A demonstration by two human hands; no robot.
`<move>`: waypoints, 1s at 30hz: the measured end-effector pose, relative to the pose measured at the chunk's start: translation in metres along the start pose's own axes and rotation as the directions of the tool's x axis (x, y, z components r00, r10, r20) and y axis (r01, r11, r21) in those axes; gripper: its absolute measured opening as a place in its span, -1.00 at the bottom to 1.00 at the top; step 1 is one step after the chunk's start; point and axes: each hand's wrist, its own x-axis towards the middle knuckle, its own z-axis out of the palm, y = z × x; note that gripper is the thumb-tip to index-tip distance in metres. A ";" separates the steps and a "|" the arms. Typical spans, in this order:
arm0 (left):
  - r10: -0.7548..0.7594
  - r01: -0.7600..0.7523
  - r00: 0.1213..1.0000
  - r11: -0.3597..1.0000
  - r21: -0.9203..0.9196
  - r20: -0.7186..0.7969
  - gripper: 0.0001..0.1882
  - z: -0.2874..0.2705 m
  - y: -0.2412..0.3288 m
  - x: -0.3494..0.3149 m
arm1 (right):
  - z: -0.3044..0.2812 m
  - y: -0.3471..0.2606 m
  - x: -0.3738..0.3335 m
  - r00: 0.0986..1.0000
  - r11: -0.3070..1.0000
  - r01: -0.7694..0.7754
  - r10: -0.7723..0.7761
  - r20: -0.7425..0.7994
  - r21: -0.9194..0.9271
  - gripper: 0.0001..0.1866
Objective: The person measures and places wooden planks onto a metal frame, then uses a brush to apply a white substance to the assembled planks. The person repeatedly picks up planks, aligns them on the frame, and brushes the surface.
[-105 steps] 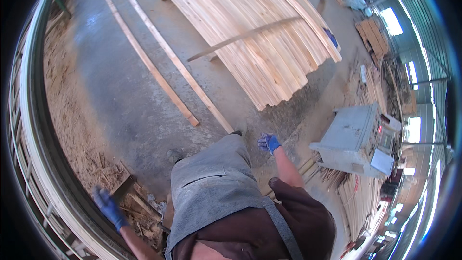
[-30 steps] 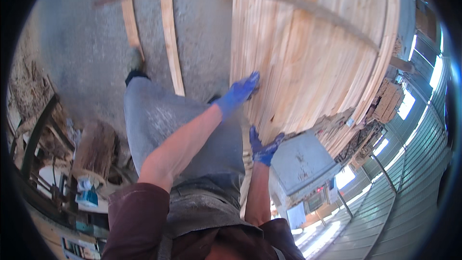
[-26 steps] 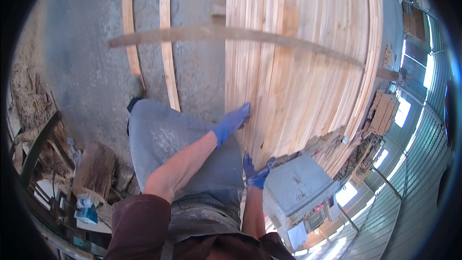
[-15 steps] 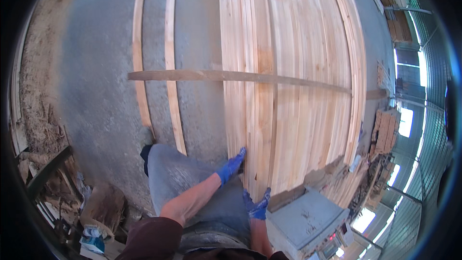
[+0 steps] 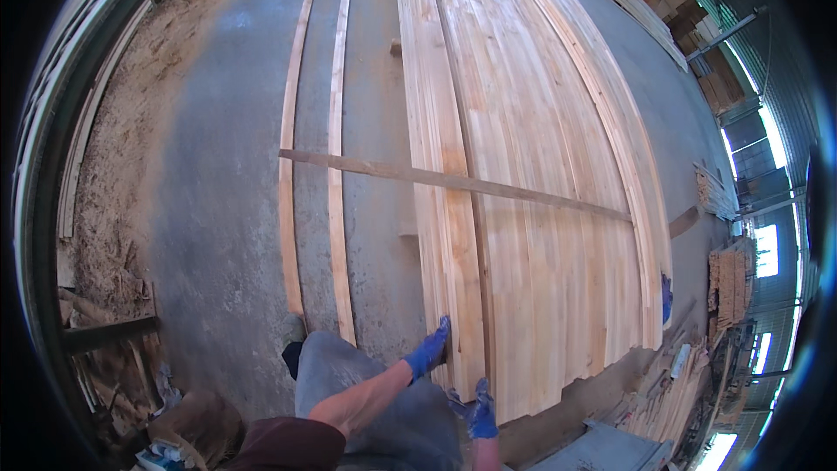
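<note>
Wide layer of pale boards (image 5: 558, 270) lying in front of you and to your right, long axis running away from you, near ends toward you.
The far ends lean slightly left; a dark lengthwise line, not plain a second ago, now sets off the leftmost boards. Two loose strips (image 5: 289, 235) lie roughly parallel on the floor at left; a thin crosswise strip (image 5: 375, 167) spans the layer. Your gloved hands are apart: left hand (image 5: 427, 355) at the near left boards, right hand (image 5: 482, 415) at their ends, thumb spread. You cannot tell whether either grips.
</note>
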 end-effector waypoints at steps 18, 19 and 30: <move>0.095 -0.072 0.994 0.936 -0.345 0.050 -0.16 -0.033 0.002 -0.048 | 0.080 0.066 -0.034 0.714 0.509 0.511 -0.700 0.013 -0.693 -0.26; 0.173 -0.132 0.979 0.943 -0.307 0.111 -0.20 -0.042 -0.002 -0.046 | 0.073 0.078 -0.028 0.726 0.513 0.505 -0.687 0.020 -0.694 -0.23; 0.161 0.099 0.889 0.846 -0.524 0.428 -0.41 -0.192 0.020 -0.146 | 0.130 0.138 -0.051 0.834 0.528 0.546 -0.267 0.483 -0.650 -0.29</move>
